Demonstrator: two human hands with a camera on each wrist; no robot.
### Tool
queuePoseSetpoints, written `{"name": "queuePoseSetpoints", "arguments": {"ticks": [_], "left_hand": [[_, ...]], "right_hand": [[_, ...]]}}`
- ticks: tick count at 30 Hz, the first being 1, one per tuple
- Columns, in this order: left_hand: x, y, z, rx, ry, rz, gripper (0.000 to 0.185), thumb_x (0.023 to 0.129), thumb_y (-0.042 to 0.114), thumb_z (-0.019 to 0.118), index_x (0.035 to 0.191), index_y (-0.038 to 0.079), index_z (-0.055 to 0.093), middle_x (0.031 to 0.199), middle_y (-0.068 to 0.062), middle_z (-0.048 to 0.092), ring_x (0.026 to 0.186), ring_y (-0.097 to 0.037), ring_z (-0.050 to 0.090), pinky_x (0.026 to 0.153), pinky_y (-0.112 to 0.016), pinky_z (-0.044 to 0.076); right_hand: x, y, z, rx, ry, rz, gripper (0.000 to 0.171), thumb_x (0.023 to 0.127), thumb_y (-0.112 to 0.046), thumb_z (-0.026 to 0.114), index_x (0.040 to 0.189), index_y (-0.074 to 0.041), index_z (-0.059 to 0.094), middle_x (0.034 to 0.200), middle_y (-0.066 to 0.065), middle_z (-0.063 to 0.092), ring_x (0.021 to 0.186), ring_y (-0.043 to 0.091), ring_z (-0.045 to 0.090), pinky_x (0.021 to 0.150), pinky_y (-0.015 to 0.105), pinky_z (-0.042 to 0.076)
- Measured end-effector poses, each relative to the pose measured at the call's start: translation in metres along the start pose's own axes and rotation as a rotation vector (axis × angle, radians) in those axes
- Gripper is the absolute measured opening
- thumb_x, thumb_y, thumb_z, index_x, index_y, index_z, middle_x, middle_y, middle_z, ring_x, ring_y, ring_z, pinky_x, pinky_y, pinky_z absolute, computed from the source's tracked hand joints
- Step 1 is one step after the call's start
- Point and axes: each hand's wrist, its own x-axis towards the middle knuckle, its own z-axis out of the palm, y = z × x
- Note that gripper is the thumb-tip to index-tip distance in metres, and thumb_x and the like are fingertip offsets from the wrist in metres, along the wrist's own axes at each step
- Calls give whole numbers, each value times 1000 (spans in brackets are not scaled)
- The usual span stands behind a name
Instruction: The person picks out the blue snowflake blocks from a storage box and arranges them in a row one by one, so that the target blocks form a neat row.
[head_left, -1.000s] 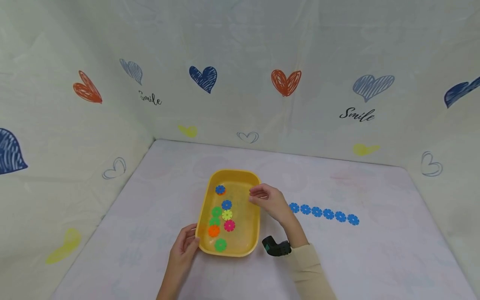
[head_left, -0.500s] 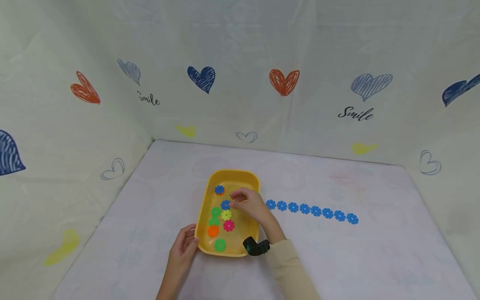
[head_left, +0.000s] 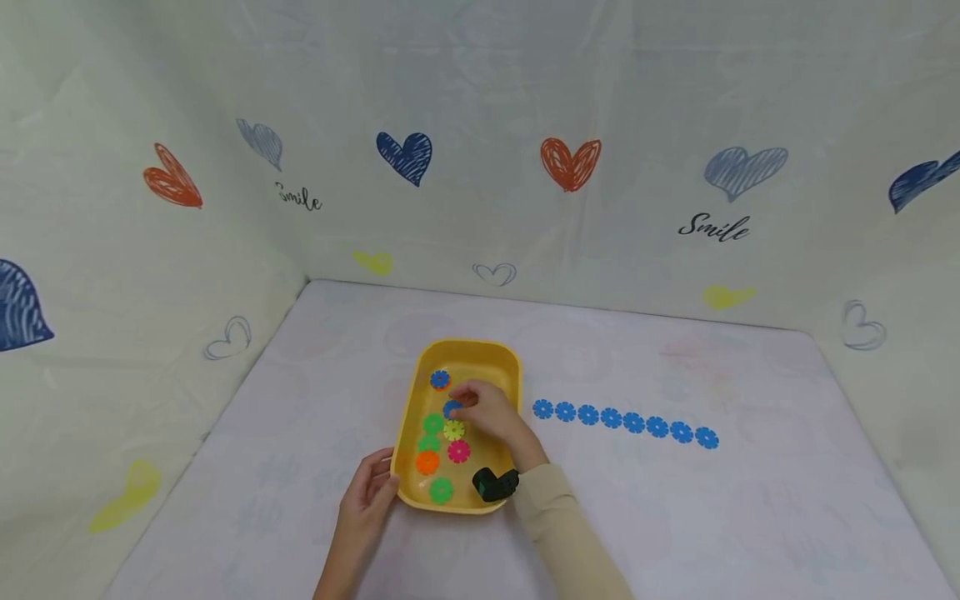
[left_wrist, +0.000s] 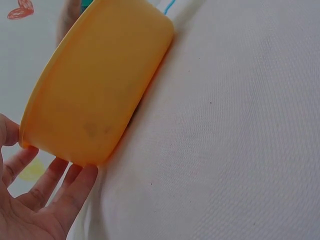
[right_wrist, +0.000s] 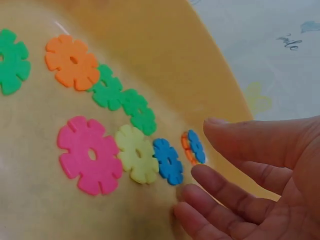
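My right hand [head_left: 491, 412] hovers inside the yellow tray [head_left: 504, 360], its fingers [right_wrist: 220, 200] loosely spread and holding nothing, their tips just beside the blue disc [right_wrist: 168, 161] that lies flat on the tray floor next to a yellow-green disc [right_wrist: 137, 154] and a pink disc [right_wrist: 89, 155]. My left hand [head_left: 369, 492] steadies the tray's near corner, thumb on the rim and straight fingers [left_wrist: 60, 187] against the outer wall. A row of 8 blue discs [head_left: 622, 422] lies on the counter [head_left: 712, 517] to the tray's right.

bright even light, soft shadows, wrist views slightly blurred
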Motion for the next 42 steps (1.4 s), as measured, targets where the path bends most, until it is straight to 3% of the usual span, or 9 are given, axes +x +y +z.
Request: {"name": "queuePoseSetpoints", "arguments": {"ticks": [10, 19, 32, 42], "left_hand": [[1, -1, 1, 13, 3, 7, 36, 90, 23, 54, 124, 14, 47, 116, -11, 56, 97, -12, 58, 79, -14, 48], [1, -2, 1, 10, 8, 9, 36, 90, 21, 54, 124, 13, 47, 116, -12, 56, 98, -15, 59, 80, -17, 50], [0, -2, -1, 2, -10, 22, 37, 91, 23, 54, 126, 14, 46, 118, -12, 55, 98, -10, 59, 78, -12, 47], [0, -3, -1, 7, -9, 29, 37, 91, 24, 54, 126, 14, 46, 118, -12, 55, 95, -5, 58, 77, -10, 46]], "right_hand": [[7, 5, 5, -42, 49, 42, 25, 81, -9, 64, 104, -2, 61, 100, 11, 61, 85, 18, 53, 81, 31, 48], [13, 8, 8, -69, 42, 80, 22, 79, -7, 65, 101, -3, 61, 92, 9, 58, 81, 17, 50, 76, 29, 47], [19, 10, 12, -223, 15, 43, 22, 78, -6, 67, 99, -4, 59, 80, 4, 44, 74, 17, 41, 63, 24, 38], [20, 10, 15, -263, 25, 35, 22, 77, -4, 68, 98, -3, 59, 81, 6, 44, 73, 17, 40, 63, 25, 37]]}}
